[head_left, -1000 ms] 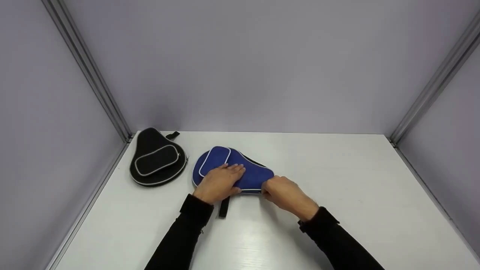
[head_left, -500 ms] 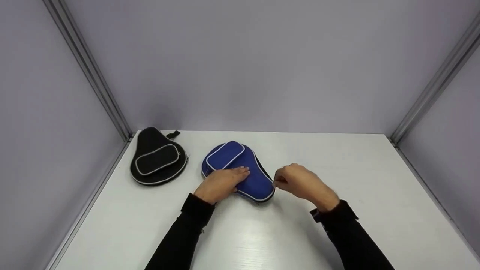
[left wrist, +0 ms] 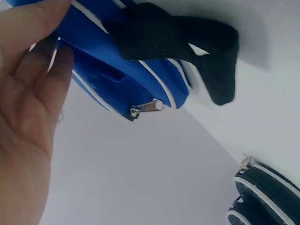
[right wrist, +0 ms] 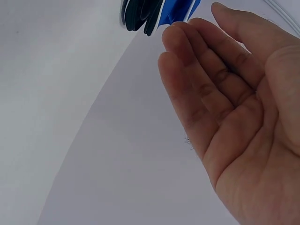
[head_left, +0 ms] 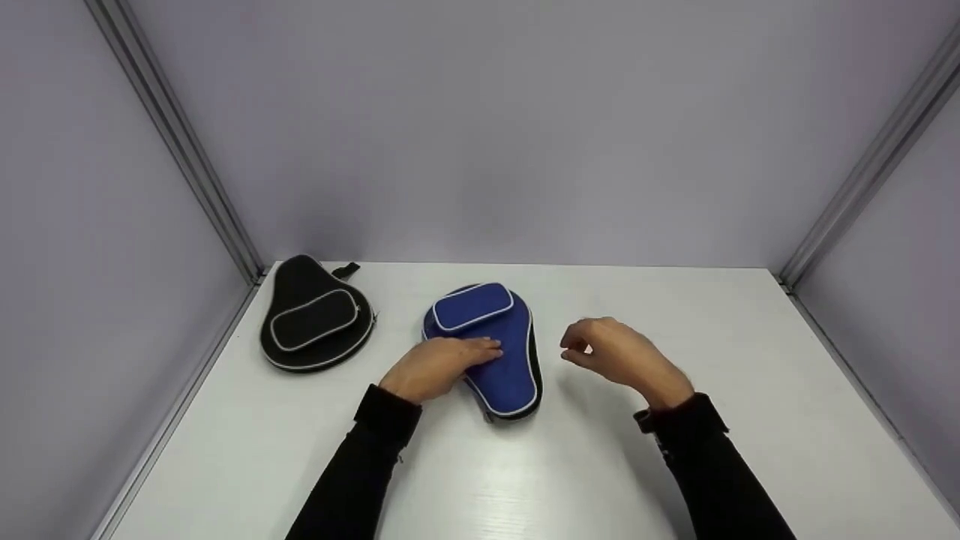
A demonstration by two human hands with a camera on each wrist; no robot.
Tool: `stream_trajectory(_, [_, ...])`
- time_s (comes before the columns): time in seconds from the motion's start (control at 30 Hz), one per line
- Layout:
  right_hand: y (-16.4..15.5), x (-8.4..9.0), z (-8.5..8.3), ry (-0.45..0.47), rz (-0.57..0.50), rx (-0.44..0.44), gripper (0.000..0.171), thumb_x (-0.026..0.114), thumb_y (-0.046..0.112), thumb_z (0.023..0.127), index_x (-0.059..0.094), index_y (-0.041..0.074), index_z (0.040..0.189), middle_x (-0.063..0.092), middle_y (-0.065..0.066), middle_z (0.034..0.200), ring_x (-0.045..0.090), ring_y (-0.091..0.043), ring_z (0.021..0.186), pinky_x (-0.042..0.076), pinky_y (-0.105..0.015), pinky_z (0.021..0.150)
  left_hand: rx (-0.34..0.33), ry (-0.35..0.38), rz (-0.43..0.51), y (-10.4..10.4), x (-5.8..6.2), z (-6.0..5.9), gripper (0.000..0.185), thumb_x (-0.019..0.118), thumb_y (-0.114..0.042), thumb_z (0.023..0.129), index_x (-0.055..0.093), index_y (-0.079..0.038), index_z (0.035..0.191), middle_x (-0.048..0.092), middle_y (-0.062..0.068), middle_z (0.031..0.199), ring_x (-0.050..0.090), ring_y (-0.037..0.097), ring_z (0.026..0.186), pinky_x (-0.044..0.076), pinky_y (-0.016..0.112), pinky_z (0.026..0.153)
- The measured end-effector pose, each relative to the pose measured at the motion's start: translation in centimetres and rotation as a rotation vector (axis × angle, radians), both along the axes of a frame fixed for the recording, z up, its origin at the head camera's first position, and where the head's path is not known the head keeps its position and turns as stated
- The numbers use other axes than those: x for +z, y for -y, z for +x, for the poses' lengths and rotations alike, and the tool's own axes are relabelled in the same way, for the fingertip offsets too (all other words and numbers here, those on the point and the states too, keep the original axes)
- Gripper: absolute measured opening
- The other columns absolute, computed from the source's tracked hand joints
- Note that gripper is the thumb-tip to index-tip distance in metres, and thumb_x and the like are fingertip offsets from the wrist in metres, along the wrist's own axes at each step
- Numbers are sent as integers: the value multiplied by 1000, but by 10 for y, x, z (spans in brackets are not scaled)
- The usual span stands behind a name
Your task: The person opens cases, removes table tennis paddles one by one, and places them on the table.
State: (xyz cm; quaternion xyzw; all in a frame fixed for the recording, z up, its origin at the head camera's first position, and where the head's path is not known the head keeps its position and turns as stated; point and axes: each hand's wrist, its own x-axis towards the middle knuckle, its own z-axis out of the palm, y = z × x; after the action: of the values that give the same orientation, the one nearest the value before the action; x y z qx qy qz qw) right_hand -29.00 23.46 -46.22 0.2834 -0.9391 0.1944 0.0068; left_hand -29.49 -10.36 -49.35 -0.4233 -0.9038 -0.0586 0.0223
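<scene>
1. Blue paddle-shaped zip case [head_left: 510, 367] flat on white table [head_left: 675, 315], left of its middle; narrow end toward the person, front pocket [head_left: 472, 307] at the far end; black paddle-shaped zip case [head_left: 311, 322] well apart, to the left
2. Left hand [head_left: 435, 367] resting across the blue case's left side, fingers nearly straight; whether the thumb pinches an edge, cannot tell; right hand [head_left: 626, 360] near the case's right edge but not touching, fingers loosely bent, holding nothing
3. Risks, my judgement: off-centre pressure from the left hand could spin or slide the case; loose black strap [left wrist: 220, 79] could fold beneath it or snag a finger
4. Count: two cases, one blue, one black; one front pocket on each; one strap seen at each; two hands
</scene>
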Motion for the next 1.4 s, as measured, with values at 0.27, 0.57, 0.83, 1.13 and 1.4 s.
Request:
stream_trajectory(0.27, [-5, -5, -5, 6, 15, -7, 16, 82, 13, 109, 87, 2, 119, 89, -9, 111, 85, -29, 104, 70, -52, 96, 172, -23, -32, -25, 11, 24, 47, 70, -1, 112, 74, -8, 158, 71, 13, 168, 71, 30, 155, 64, 47, 124])
stream_trajectory(0.57, [-6, -11, -8, 6, 50, -8, 23, 82, 16, 110, 86, 1, 127, 89, -16, 123, 85, -36, 116, 70, -58, 104, 351, 97, -91, -67, 5, 49, 100, 71, -77, 107, 56, -5, 174, 55, 26, 180, 52, 47, 170, 57, 57, 133])
stream_trajectory(0.83, [-2, -16, -10, -5, 108, -12, 28, 82, 17, 111, 85, 0, 133, 88, -17, 131, 84, -39, 124, 69, -58, 109, 270, 70, -117, -62, 3, 49, 90, 80, -64, 107, 57, -7, 174, 54, 18, 183, 47, 49, 173, 55, 59, 135])
stream_trajectory(1.13, [1, -20, -9, 39, 129, -23, 32, 81, 19, 111, 83, 1, 137, 87, -16, 136, 83, -40, 130, 68, -59, 113, 186, 106, -113, -47, 9, 38, 63, 84, -23, 110, 64, -7, 168, 60, 13, 179, 51, 37, 173, 49, 52, 140])
stream_trajectory(1.4, [4, -20, -8, 47, 133, -26, 34, 81, 20, 111, 83, 2, 140, 86, -15, 141, 81, -40, 136, 66, -59, 116, 357, -234, -74, -64, -4, 40, 50, 91, -20, 98, 80, -1, 143, 84, 15, 146, 83, 35, 137, 75, 46, 103])
